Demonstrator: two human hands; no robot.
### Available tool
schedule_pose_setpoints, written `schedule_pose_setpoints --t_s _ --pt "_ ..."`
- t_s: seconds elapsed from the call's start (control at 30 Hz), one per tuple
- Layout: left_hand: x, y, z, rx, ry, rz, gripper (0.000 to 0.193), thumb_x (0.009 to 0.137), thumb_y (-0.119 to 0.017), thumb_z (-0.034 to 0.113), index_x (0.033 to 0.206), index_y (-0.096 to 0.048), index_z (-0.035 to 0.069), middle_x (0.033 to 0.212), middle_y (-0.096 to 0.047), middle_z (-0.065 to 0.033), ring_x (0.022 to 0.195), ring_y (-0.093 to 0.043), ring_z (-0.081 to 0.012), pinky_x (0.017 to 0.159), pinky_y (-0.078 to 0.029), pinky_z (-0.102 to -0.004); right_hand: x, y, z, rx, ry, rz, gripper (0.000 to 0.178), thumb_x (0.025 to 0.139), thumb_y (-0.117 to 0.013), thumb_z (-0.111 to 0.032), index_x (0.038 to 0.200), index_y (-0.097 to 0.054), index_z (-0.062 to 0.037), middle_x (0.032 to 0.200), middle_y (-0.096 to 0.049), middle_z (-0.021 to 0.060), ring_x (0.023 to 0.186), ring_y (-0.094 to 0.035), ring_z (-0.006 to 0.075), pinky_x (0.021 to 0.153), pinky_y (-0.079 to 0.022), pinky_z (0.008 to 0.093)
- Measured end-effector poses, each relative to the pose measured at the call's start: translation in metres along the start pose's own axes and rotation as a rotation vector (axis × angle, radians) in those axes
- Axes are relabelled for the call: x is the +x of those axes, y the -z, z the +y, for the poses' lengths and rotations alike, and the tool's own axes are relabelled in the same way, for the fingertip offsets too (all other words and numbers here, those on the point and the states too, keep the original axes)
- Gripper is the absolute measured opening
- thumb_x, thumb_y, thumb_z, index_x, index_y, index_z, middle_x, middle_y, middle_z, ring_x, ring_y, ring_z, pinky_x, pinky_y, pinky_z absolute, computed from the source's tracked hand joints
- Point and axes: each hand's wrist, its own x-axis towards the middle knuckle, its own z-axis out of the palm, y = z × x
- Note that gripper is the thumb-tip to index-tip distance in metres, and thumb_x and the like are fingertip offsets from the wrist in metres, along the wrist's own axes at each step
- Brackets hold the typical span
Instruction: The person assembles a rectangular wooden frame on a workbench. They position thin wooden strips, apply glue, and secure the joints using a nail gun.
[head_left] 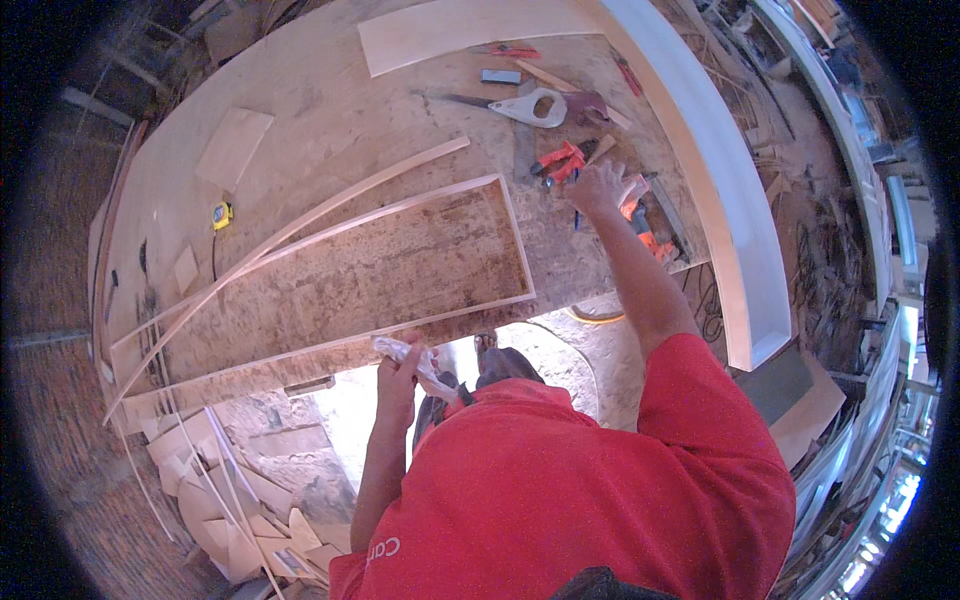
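Note:
My left hand (398,380) is closed round a crumpled, whitish piece of plastic or cloth (430,378), held near my waist at the bench's front edge. My right hand (599,190) reaches over the right side of the workbench (330,130), its fingers apart and low among the tools. Just beyond its fingertips lie red-handled pliers (560,162) and a short wooden piece (601,149). Beside the wrist rest a small clear packet (633,188) and an orange tool (652,238). What lies directly under the right fingers is hidden.
A shallow wooden frame (517,235) lies before me, with a long bent strip (350,190) across it. Beyond are a handsaw (530,107) and a yellow tape measure (222,214). A long white-faced panel (735,210) curves along the right. Offcuts (240,500) pile at lower left.

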Motion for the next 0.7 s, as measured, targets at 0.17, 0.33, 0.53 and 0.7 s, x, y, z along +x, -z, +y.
schedule_pose_setpoints --t_s 0.17,0.33,0.53,0.7 --pt "0.002 0.006 0.000 0.029 -0.011 0.044 0.040 0.103 -0.064 0.023 0.133 -0.057 -0.003 0.108 -0.071 -0.0159 0.092 -0.071 -0.0241 0.081 -0.058 -0.0364 0.041 -0.003 0.031 0.144 -0.020 -0.065 0.052 0.088 -0.067 -0.039 0.131 -0.068 -0.0091 0.138 -0.063 0.0156 0.135 -0.053 0.0372 0.106 -0.039 0.0668" --pt "-0.004 0.013 0.004 0.057 -0.024 0.126 0.044 0.103 -0.063 0.027 0.132 -0.054 -0.005 0.111 -0.070 -0.0173 0.096 -0.071 -0.0273 0.085 -0.058 -0.0384 0.110 -0.037 0.089 0.216 0.173 0.172 0.038 0.083 -0.071 -0.031 0.121 -0.075 -0.0259 0.125 -0.071 0.0079 0.132 -0.056 0.0352 0.106 -0.046 0.0559" --pt "-0.015 0.020 0.004 -0.016 -0.011 0.168 0.043 0.106 -0.055 0.020 0.141 -0.050 -0.006 0.114 -0.069 -0.0198 0.101 -0.070 -0.0285 0.087 -0.059 -0.0392 0.136 -0.049 0.094 -0.103 0.418 0.187 0.034 0.087 -0.069 -0.017 0.120 -0.073 -0.0215 0.124 -0.070 0.0106 0.121 -0.064 0.0321 0.099 -0.052 0.0496" --pt "-0.010 0.021 0.006 -0.032 0.002 0.169 0.043 0.107 -0.054 0.018 0.142 -0.049 -0.006 0.115 -0.069 -0.0205 0.100 -0.071 -0.0293 0.087 -0.059 -0.0396 0.143 -0.015 0.140 0.124 0.484 -0.088 0.029 0.089 -0.066 -0.012 0.118 -0.071 -0.0163 0.118 -0.070 0.0133 0.111 -0.067 0.0359 0.096 -0.053 0.0485"
